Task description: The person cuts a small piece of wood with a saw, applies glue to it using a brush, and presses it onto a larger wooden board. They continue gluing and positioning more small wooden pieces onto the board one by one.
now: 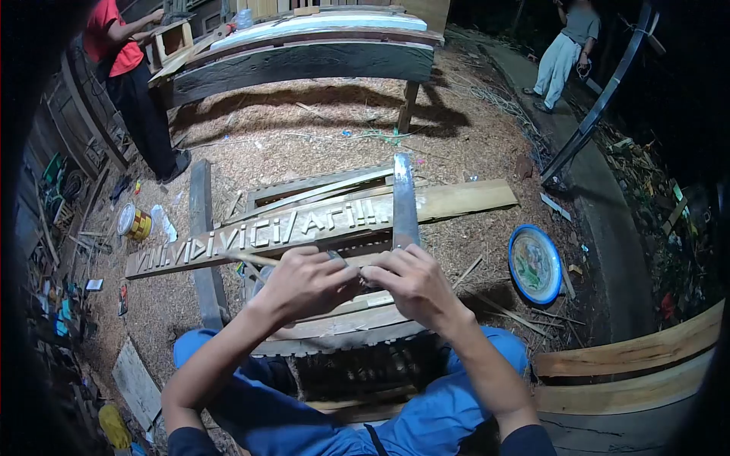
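Grey blade and raised wooden lettering just beyond my pinched fingers.
The lettered board (262, 237) lies ahead; the wide blade (405, 209) crosses in front of its right part. Nearer me than the board, my left hand (308, 280) and right hand (411, 280) nearly meet, each grip closed, their contents too small to tell; a thin stick (255, 259) reaches my left hand.
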`<state>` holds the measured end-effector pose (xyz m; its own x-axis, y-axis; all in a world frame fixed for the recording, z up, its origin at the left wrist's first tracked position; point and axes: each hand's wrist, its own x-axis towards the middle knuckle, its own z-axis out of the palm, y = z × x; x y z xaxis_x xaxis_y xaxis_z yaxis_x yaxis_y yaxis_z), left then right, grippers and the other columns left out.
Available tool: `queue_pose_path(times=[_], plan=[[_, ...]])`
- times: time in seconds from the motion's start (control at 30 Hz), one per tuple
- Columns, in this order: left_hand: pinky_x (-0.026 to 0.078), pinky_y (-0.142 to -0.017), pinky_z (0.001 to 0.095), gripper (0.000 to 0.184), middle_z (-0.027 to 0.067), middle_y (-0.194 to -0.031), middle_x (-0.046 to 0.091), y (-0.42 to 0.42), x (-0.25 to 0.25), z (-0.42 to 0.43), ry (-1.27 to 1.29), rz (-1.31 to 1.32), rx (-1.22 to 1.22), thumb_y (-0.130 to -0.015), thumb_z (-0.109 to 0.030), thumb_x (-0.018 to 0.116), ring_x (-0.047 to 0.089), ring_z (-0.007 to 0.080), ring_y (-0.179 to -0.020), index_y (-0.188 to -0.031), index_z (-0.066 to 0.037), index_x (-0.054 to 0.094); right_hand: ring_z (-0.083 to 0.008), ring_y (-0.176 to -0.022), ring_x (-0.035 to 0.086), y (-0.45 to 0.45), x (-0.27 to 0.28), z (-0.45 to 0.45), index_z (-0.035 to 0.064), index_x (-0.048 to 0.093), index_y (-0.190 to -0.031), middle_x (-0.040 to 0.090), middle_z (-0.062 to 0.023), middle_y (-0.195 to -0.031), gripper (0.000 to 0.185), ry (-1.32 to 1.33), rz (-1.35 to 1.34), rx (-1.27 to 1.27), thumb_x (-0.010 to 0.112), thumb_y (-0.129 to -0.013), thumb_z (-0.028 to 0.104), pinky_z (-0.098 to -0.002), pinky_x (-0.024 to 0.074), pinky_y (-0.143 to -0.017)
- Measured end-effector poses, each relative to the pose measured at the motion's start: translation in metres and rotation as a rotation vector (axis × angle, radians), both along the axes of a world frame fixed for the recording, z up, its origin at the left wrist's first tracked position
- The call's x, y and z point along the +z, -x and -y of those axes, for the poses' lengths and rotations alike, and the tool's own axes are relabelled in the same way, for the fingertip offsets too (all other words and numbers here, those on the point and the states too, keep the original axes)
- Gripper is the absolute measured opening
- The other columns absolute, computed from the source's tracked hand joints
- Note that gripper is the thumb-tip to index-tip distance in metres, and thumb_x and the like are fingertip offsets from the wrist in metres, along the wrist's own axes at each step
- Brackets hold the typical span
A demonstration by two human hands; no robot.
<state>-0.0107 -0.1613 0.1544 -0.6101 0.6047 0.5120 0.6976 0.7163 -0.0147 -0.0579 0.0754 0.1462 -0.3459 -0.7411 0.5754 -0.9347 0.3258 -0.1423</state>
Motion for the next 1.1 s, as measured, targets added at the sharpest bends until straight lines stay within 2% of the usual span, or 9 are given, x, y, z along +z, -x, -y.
queue_pose_path(times=[0.17, 0.2, 0.23, 0.33, 0.63, 0.8, 0.87, 0.93, 1.1], plan=[[0.048, -0.059, 0.0322, 0.020, 0.0014, -0.073, 0.058, -0.008, -0.017, 0.012, -0.029, 0.032, 0.017, -0.080, -0.019, 0.076, 0.062, 0.0179, -0.063, -0.085, -0.010, 0.059, -0.0216, -0.084, 0.062, 0.000, -0.006, 0.020, 0.0108, 0.064, -0.111, 0.058, -0.0051, -0.090, 0.020, 0.012, 0.049, 0.069, 0.060, -0.091, 0.014, -0.0366, 0.0458, -0.072], [0.048, -0.060, 0.0315, 0.021, 0.0004, -0.072, 0.057, -0.008, -0.024, 0.016, -0.031, 0.034, 0.020, -0.081, -0.023, 0.076, 0.063, 0.0169, -0.064, -0.087, -0.011, 0.059, -0.0216, -0.084, 0.062, 0.001, -0.014, 0.023, 0.0108, 0.064, -0.111, 0.058, -0.0051, -0.090, 0.020, 0.011, 0.050, 0.062, 0.060, -0.091, 0.014, -0.0366, 0.0458, -0.072], [0.049, -0.061, 0.0307, 0.023, -0.0006, -0.072, 0.056, -0.006, -0.031, 0.019, -0.031, 0.030, 0.022, -0.082, -0.028, 0.076, 0.063, 0.0159, -0.064, -0.089, -0.013, 0.059, -0.0231, -0.084, 0.062, 0.005, -0.024, 0.028, 0.0100, 0.063, -0.110, 0.058, -0.0060, -0.090, 0.019, 0.013, 0.081, 0.088, 0.061, -0.092, 0.015, -0.0375, 0.0460, -0.071], [0.049, -0.060, 0.0314, 0.022, 0.0002, -0.072, 0.056, -0.005, -0.040, 0.027, -0.058, 0.038, -0.006, -0.083, -0.027, 0.073, 0.063, 0.0167, -0.064, -0.087, -0.012, 0.058, -0.0303, -0.081, 0.061, 0.005, -0.027, 0.040, 0.0050, 0.060, -0.100, 0.056, -0.0113, -0.086, 0.014, 0.100, 0.178, 0.184, 0.063, -0.095, 0.017, -0.0400, 0.0468, -0.069], [0.049, -0.061, 0.0319, 0.025, 0.0012, -0.073, 0.054, -0.008, -0.033, 0.048, -0.149, 0.017, -0.086, -0.088, -0.034, 0.070, 0.060, 0.0190, -0.062, -0.088, -0.014, 0.055, -0.0293, -0.072, 0.057, 0.014, -0.004, 0.065, 0.0047, 0.054, -0.083, 0.053, -0.0103, -0.079, 0.018, 0.023, 0.072, 0.272, 0.066, -0.086, 0.018, -0.0399, 0.0468, -0.062], [0.048, -0.061, 0.0332, 0.024, 0.0020, -0.077, 0.055, -0.002, -0.028, 0.057, -0.066, 0.072, -0.097, -0.089, -0.031, 0.069, 0.059, 0.0206, -0.065, -0.094, -0.012, 0.055, -0.0333, -0.068, 0.055, 0.012, -0.019, 0.079, 0.0010, 0.057, -0.082, 0.053, -0.0137, -0.075, 0.017, 0.190, 0.117, 0.202, 0.065, -0.086, 0.016, -0.0425, 0.0459, -0.060], [0.048, -0.061, 0.0335, 0.023, 0.0024, -0.076, 0.054, 0.005, -0.031, 0.059, -0.073, 0.069, -0.087, -0.088, -0.029, 0.069, 0.059, 0.0212, -0.065, -0.094, -0.012, 0.055, -0.0296, -0.069, 0.055, 0.016, -0.028, 0.080, 0.0044, 0.056, -0.082, 0.052, -0.0108, -0.076, 0.017, 0.190, 0.107, 0.153, 0.064, -0.088, 0.019, -0.0405, 0.0465, -0.061], [0.046, -0.057, 0.0338, 0.023, 0.0023, -0.073, 0.054, 0.007, -0.036, 0.058, -0.166, 0.086, -0.100, -0.081, -0.022, 0.074, 0.056, 0.0217, -0.061, -0.088, -0.011, 0.056, -0.0299, -0.069, 0.055, 0.018, -0.021, 0.079, 0.0044, 0.056, -0.081, 0.052, -0.0113, -0.076, 0.018, 0.174, 0.117, 0.156, 0.062, -0.089, 0.019, -0.0411, 0.0465, -0.061], [0.045, -0.056, 0.0322, 0.023, 0.0022, -0.069, 0.051, 0.002, -0.035, 0.057, -0.191, 0.048, -0.120, -0.079, -0.019, 0.074, 0.055, 0.0197, -0.058, -0.080, -0.011, 0.053, -0.0322, -0.067, 0.053, 0.016, -0.024, 0.088, 0.0038, 0.052, -0.078, 0.048, -0.0127, -0.072, 0.018, 0.233, 0.152, 0.193, 0.060, -0.085, 0.018, -0.0417, 0.0450, -0.060]])
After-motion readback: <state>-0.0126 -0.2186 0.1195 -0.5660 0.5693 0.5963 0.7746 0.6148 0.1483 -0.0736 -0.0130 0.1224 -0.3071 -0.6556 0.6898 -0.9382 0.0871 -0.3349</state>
